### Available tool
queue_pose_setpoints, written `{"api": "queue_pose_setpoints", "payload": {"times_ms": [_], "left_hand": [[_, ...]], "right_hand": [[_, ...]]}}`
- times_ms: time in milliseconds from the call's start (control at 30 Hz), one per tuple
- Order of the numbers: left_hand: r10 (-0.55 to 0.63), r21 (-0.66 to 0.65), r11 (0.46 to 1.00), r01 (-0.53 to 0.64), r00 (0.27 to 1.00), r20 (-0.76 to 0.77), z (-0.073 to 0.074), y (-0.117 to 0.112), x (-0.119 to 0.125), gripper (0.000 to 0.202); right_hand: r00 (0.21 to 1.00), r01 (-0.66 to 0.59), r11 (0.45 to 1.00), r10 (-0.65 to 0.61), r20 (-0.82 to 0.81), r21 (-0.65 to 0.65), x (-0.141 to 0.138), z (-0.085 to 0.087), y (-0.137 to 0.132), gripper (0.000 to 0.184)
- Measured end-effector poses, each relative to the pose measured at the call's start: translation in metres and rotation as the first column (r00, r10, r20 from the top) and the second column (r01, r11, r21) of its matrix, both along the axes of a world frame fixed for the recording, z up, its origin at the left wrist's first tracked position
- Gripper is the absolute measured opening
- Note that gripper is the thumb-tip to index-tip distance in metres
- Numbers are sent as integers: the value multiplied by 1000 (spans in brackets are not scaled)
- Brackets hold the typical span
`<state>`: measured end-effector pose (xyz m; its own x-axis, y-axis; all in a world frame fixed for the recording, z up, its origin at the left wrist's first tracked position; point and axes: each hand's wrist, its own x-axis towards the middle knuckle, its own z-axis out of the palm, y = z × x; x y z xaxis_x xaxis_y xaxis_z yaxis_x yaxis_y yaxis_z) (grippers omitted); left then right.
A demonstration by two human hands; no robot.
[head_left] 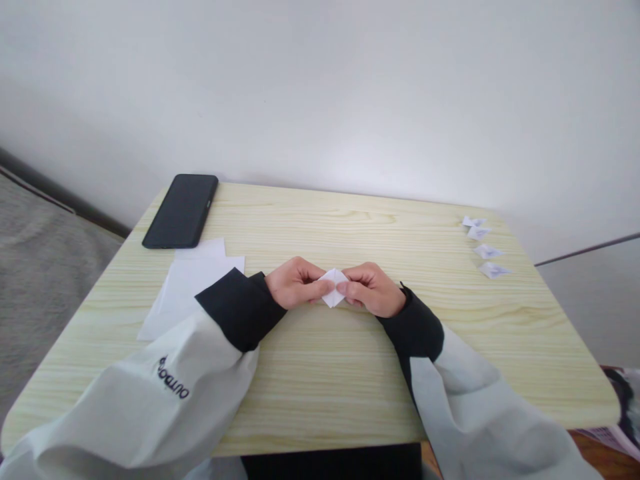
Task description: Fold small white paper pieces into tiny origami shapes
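Between my two hands is a small folded white paper [333, 298], shaped like a diamond with a crease down its middle. My left hand [299, 283] pinches its left corner, thumb on top and fingers curled beneath. On the opposite corner, my right hand [373, 288] grips in the same way, its thumb close to the other thumb. The fingertips under the paper are partly hidden. Both hands are just above the middle of the wooden table [320, 373].
White paper sheets [180, 287] lie at the left, partly under my left sleeve. Behind them rests a black tablet or large phone [181, 211]. Several small folded paper pieces [487, 251] line the table's right side. A white wall [320, 93] borders the far edge.
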<state>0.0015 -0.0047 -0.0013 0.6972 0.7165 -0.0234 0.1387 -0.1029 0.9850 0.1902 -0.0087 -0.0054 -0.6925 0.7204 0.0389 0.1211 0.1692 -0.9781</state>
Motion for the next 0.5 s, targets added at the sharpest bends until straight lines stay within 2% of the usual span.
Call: {"api": "queue_pose_setpoints", "payload": {"times_ms": [233, 500], "left_hand": [[15, -115, 993, -19, 999, -31, 5, -3, -2, 28], [-85, -222, 971, 95, 995, 52, 5, 0, -3, 24]], "right_hand": [[999, 20, 994, -25, -41, -110, 1, 1, 1, 31], [998, -19, 970, 6, -57, -241, 1, 0, 0, 27]]}}
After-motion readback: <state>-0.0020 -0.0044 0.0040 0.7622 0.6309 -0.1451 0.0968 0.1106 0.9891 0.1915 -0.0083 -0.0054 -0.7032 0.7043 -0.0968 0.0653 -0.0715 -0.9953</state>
